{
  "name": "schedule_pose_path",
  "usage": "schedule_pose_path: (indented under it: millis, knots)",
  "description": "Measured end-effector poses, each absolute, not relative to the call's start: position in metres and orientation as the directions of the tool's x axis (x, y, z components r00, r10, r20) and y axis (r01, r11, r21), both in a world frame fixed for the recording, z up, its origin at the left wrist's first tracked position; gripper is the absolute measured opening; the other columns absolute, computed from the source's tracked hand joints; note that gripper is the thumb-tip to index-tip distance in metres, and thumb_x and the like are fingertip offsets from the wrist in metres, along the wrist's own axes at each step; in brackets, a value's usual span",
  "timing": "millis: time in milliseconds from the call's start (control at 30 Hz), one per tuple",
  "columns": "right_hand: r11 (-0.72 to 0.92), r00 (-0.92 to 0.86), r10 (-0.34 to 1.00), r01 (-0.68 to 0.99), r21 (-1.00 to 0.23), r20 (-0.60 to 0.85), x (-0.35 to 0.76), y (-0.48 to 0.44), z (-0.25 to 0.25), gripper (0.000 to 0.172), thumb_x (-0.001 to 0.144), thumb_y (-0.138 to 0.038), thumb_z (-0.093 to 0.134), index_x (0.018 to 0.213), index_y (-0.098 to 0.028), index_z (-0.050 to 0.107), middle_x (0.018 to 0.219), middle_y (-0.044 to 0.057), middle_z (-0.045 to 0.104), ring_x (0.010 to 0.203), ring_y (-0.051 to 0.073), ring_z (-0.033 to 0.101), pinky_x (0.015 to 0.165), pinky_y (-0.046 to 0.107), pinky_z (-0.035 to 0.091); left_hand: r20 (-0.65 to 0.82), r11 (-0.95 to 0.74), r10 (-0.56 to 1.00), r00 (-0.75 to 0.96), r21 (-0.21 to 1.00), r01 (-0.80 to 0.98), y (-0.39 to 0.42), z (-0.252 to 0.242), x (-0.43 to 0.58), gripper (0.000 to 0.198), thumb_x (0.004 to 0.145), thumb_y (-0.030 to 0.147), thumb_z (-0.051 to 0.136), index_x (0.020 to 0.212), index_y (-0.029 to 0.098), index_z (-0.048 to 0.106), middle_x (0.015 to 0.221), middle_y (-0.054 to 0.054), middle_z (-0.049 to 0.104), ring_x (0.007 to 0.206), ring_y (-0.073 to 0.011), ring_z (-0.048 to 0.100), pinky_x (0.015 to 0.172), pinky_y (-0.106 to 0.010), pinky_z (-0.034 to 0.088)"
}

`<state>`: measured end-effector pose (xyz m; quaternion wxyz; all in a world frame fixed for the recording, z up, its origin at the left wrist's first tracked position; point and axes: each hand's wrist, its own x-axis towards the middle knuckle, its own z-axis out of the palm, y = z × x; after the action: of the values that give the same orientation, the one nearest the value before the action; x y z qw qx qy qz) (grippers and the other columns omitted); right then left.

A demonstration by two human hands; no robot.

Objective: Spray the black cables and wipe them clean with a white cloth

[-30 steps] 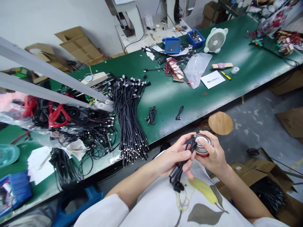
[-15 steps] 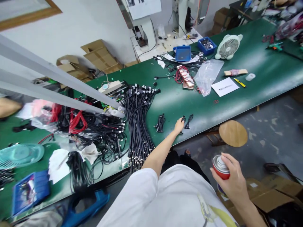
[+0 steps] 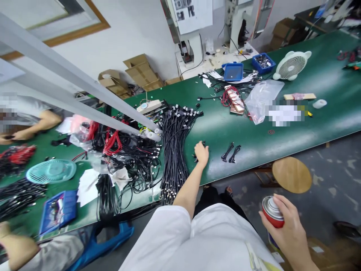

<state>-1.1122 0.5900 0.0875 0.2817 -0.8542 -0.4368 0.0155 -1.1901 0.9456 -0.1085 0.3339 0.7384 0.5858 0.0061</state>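
spray can with a red collar and silver top is in the right hand, fingers closed firmly round its body, held slightly tilted past the near edge of the green workbench, above the floor. left hand is on the bench, arm reached out, fingers curled down over a small black cable bunch; can't tell if it's gripped or only touched. two short black cables lie side by side to the right of that hand, not touching it. long sheaf of black cables lies just left of the hand, running far to near, connector ends at both sides of the run. round wooden stool stands on the floor beyond the near bench edge, right of the hand. farther along the bench: blue tray, blue parts bin, white desk fan, clear plastic bag. a pixelated patch covers something right of the bag. left part of the bench holds a heap of black and red wires and a teal fan. co-worker's forearm shows far left, blurred, near the bench's left end.
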Motion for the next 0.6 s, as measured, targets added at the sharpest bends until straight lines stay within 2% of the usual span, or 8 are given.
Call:
schedule_pose_path:
  millis: [133,233,367,467,600]
  knots:
    - [-0.429,0.588,0.777,0.755,-0.496,0.225,-1.114,0.599,0.091,0.063,0.080,-0.032,0.074,0.135,-0.023,0.045,0.132,0.012,0.054,0.115,0.026,0.058,0.092,0.043,0.052,-0.478,0.030,0.849,0.226,0.470,0.882,0.977,-0.118,-1.222,0.036,0.094,0.032,0.056,0.125,0.012,0.055,0.124,-0.013,0.056,0.116,-0.0259,0.054,0.101,-0.050,0.042]
    - [-0.415,0.577,0.782,0.764,-0.493,0.236,-1.119,0.600,0.093,0.063,0.080,-0.031,0.074,0.135,-0.022,0.044,0.132,0.012,0.054,0.115,0.026,0.058,0.092,0.042,0.052,-0.535,0.062,0.803,0.264,0.514,0.855,0.984,-0.123,-1.226,0.032,0.093,0.035,0.059,0.115,0.011,0.059,0.111,-0.010,0.061,0.101,-0.0208,0.060,0.091,-0.043,0.050]
    - [-0.406,0.570,0.785,0.770,-0.492,0.244,-1.126,0.600,0.094,0.062,0.080,-0.031,0.074,0.135,-0.022,0.045,0.132,0.013,0.053,0.115,0.026,0.058,0.092,0.042,0.053,-0.550,0.075,0.767,0.330,0.588,0.805,0.985,-0.117,-1.229,0.030,0.093,0.037,0.059,0.106,0.010,0.062,0.102,-0.008,0.064,0.091,-0.0178,0.062,0.085,-0.038,0.052]
    - [-0.386,0.549,0.795,0.786,-0.483,0.259,-1.130,0.600,0.096,0.064,0.080,-0.030,0.074,0.135,-0.023,0.044,0.131,0.013,0.053,0.115,0.025,0.058,0.093,0.042,0.053,-0.544,0.087,0.761,0.353,0.625,0.776,0.984,-0.109,-1.239,0.029,0.092,0.036,0.060,0.106,0.010,0.061,0.102,-0.009,0.064,0.093,-0.0182,0.062,0.087,-0.039,0.051]
    - [-0.375,0.537,0.802,0.794,-0.479,0.262,-1.134,0.600,0.098,0.069,0.077,-0.029,0.077,0.136,-0.024,0.042,0.132,0.012,0.053,0.117,0.025,0.057,0.096,0.042,0.052,-0.523,0.108,0.769,0.368,0.673,0.731,0.984,-0.096,-1.255,0.033,0.093,0.034,0.059,0.116,0.011,0.058,0.118,-0.012,0.061,0.110,-0.0226,0.058,0.099,-0.045,0.044]
